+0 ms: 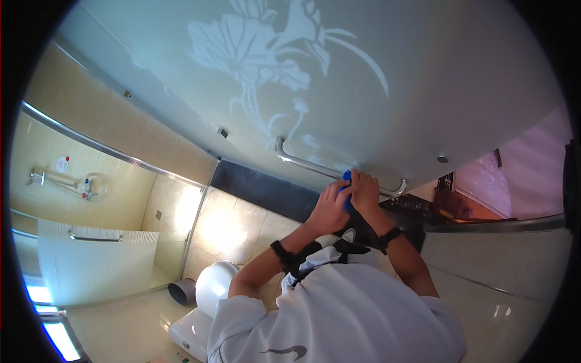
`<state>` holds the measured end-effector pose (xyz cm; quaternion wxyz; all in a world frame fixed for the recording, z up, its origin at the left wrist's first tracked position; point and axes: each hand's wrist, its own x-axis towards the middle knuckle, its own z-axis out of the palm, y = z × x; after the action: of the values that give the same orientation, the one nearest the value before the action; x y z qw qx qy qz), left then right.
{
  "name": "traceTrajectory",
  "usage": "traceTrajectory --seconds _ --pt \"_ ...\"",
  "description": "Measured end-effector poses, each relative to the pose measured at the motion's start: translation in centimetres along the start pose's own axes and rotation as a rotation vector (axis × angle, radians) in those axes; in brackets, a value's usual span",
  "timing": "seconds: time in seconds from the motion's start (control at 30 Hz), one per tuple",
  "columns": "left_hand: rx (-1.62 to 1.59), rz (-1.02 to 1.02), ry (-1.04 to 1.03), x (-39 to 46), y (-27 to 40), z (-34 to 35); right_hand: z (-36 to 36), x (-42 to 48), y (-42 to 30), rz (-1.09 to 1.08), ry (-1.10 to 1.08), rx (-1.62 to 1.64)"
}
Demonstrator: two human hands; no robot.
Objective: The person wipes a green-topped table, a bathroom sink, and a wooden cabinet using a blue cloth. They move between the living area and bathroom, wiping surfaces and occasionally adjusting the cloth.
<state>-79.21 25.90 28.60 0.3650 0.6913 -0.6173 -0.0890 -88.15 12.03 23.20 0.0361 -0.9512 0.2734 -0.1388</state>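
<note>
A small blue cloth-like piece sits between my two hands at a curved metal door handle. My left hand has its fingers closed on this piece, just below the bar. My right hand wraps over the bar near its right end, against the blue piece. The fingers hide part of both the bar and the piece. The handle is fixed to a frosted glass door with an etched lotus pattern. Each wrist wears a black band.
To the left stand a white toilet, a dark bin and a glass shower door. A shower mixer hangs on the tiled wall. A dark threshold strip crosses the floor. Beyond the door's right edge, a patterned rug shows.
</note>
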Motion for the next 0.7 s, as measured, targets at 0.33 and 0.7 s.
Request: traceTrajectory --seconds 0.33,0.7 --pt "0.525 0.288 -0.111 2.6 -11.9 -0.8 2.2 3.6 -5.3 0.093 0.029 -0.031" --pt "0.649 0.163 0.045 0.3 -23.8 -14.5 7.0 15.6 -19.2 0.314 -0.167 0.160"
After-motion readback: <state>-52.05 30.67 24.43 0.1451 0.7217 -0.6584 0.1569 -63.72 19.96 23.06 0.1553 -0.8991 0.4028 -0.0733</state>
